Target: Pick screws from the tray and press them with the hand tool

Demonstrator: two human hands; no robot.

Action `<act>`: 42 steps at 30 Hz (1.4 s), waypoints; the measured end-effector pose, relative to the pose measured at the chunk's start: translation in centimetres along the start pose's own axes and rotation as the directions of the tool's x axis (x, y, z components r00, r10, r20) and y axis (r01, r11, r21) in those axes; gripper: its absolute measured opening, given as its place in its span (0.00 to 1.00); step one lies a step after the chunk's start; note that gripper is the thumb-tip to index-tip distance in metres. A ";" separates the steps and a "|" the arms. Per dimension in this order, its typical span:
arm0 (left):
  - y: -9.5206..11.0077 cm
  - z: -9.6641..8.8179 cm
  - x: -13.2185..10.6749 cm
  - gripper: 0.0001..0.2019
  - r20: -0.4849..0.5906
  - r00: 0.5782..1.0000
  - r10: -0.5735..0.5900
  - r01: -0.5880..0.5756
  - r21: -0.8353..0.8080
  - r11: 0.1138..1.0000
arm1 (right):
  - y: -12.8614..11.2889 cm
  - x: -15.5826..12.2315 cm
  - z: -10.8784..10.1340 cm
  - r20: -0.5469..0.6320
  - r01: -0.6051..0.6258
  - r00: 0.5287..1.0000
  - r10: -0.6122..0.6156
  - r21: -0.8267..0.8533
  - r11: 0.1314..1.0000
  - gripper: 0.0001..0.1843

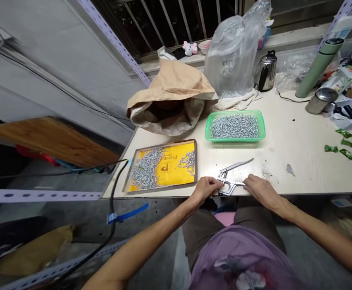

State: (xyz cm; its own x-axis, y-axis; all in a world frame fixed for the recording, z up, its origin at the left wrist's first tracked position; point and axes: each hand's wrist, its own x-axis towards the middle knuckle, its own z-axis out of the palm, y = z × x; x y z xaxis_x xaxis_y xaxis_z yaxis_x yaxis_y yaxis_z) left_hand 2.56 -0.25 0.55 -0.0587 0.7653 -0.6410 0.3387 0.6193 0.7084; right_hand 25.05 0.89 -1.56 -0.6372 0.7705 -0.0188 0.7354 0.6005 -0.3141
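Note:
Silver spring-loaded hand pliers [229,181] lie at the front edge of the table, their two handles spread apart. My left hand [206,187] is closed at the head end, fingertips pinched by a small red part; any small piece between them is hidden. With its fingers bent, my right hand [259,188] grips the end of the lower handle. Left of the pliers lies a shallow tray [196,161] with a yellow bottom and two heaps of small metal pins or screws [148,169]. Behind the pliers stands a green plastic basket [235,139] full of similar small metal pieces [234,125].
An open brown paper bag [182,84] stands behind the tray, beside a clear plastic bag [228,56]. Farther right are a steel kettle [266,71], a green bottle [319,68], a metal cup [321,100] and several green wrapped sweets [347,154]. A black cable [113,201] hangs at the left edge.

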 end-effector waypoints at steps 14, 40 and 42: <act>-0.3 0.0 0.8 0.15 0.061 0.988 -0.140 0.134 0.101 0.986 | -0.4 -0.1 0.5 -0.027 -0.026 0.999 0.026 0.000 1.000 0.05; 0.3 -1.3 2.9 0.14 0.250 0.942 -0.224 0.149 0.286 0.947 | 3.1 2.4 -0.6 0.018 0.030 0.999 -0.029 -0.022 0.999 0.48; 0.1 -1.3 2.9 0.14 0.247 0.944 -0.219 0.147 0.280 0.949 | 3.8 3.3 -0.8 0.071 0.071 0.995 -0.069 -0.020 0.997 0.52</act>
State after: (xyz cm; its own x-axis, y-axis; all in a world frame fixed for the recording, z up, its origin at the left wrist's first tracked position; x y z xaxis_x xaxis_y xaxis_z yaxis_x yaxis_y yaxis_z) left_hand 1.19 2.29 -0.81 0.1027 0.5430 -0.8334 0.5756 0.6509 0.4950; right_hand 25.88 5.89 -2.05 -0.7012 0.7100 -0.0648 0.6931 0.6575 -0.2956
